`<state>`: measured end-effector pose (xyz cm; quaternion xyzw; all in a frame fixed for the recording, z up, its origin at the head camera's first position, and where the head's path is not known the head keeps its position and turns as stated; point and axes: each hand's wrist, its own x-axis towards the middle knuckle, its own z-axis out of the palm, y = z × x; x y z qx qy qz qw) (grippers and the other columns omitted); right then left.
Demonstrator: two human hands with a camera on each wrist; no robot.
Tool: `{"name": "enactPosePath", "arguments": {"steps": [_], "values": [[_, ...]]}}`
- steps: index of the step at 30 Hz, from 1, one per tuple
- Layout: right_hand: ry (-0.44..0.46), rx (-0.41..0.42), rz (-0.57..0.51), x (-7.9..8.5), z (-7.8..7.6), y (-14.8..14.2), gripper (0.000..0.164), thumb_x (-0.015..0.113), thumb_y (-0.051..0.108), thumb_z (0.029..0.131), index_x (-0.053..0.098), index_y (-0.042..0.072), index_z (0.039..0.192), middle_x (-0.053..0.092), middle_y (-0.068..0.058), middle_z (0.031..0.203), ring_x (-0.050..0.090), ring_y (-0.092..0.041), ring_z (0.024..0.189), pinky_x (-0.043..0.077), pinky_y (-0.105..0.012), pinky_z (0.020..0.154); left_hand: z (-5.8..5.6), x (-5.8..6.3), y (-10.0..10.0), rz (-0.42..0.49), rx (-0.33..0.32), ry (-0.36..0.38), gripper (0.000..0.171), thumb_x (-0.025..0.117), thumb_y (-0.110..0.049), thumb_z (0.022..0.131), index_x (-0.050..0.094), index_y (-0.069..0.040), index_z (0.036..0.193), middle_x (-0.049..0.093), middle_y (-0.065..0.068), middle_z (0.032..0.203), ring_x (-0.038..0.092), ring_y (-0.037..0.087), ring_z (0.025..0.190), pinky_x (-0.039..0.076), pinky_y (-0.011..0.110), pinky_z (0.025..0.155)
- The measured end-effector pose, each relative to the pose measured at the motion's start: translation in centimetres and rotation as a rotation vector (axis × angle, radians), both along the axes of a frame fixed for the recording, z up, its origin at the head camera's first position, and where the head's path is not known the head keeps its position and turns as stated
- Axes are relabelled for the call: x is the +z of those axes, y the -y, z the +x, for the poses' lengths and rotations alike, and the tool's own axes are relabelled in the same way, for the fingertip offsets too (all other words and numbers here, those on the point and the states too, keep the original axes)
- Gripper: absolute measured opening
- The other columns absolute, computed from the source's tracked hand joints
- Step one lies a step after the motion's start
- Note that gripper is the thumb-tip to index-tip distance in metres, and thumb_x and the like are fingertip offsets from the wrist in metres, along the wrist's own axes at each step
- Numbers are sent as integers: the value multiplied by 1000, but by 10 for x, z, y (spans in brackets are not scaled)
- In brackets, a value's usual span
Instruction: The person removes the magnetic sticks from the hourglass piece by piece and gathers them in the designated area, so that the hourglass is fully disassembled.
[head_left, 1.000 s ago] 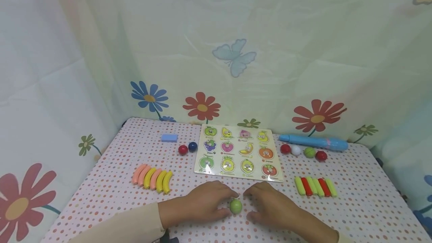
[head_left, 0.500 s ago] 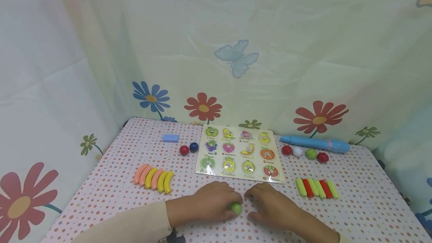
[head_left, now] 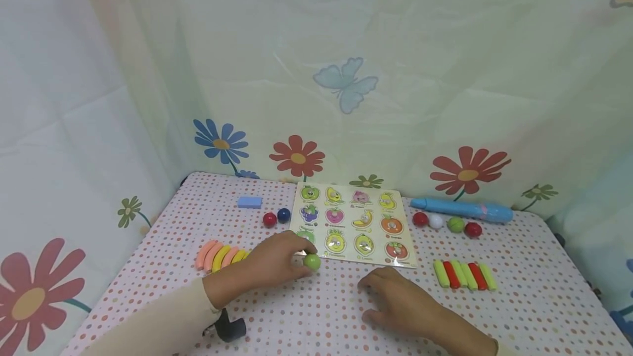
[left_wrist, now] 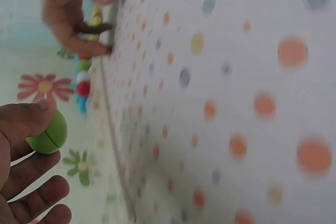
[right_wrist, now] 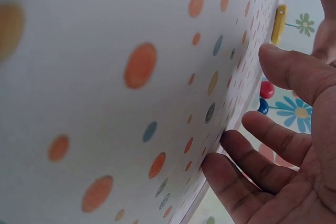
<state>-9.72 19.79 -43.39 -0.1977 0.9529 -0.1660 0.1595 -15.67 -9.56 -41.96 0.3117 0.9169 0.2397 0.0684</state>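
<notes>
My left hand [head_left: 278, 259] pinches a small green ball [head_left: 312, 262] between thumb and fingers, near the lower left corner of the fruit puzzle board [head_left: 323, 257]. A dark seam line crosses the ball [left_wrist: 51, 135] in the left wrist view, where the other fingers extend loosely below it. My right hand [head_left: 395, 301] rests on the dotted tabletop with relaxed, slightly bent fingers and nothing in them. Its fingertips [right_wrist: 215, 163] are at the cloth in the right wrist view. Behind my left hand, the row of pink and yellow curved pieces [head_left: 217, 257] is partly hidden.
A red ball [head_left: 269, 220], a dark blue ball [head_left: 284, 215] and a blue block [head_left: 249, 202] lie left of the board. To its right are several balls [head_left: 455, 224], a blue tube-like object [head_left: 462, 210] and a row of green and red sticks [head_left: 465, 275]. A curtain [head_left: 346, 142] hangs behind.
My left hand has closed its fingers on the green ball and carried it left and away from me, toward the board's lower left corner. The right hand has stayed in place.
</notes>
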Motion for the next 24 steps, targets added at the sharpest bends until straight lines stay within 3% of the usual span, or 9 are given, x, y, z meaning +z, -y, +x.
{"name": "enactPosePath", "arguments": {"steps": [8,13,20,24], "values": [[-12,9,7,1,0,0,44,89,37,77,71,22,115,64,4,122,57,-24,121,51,-49,98,-16,16,43,32,206,-48,39,85,-28,86,74,-23,124,68,-10,114,61,14,110,52,38,94],[-20,12,13,1,0,-1,45,89,38,77,71,22,115,63,3,123,57,-24,121,52,-49,98,-26,21,67,89,268,-59,39,85,-24,86,74,-21,123,70,-8,112,63,20,109,53,44,94],[-14,0,9,-1,1,-1,45,89,37,78,71,22,115,63,3,123,57,-24,121,52,-49,98,-41,13,93,123,330,-41,36,84,-20,87,72,-13,121,70,0,111,62,27,107,56,45,86],[-9,-4,14,-1,2,0,44,89,38,78,71,22,115,62,2,124,56,-24,121,52,-48,97,-49,5,102,119,367,-7,36,84,-21,87,72,-15,120,70,0,110,61,27,105,56,44,85]]}}
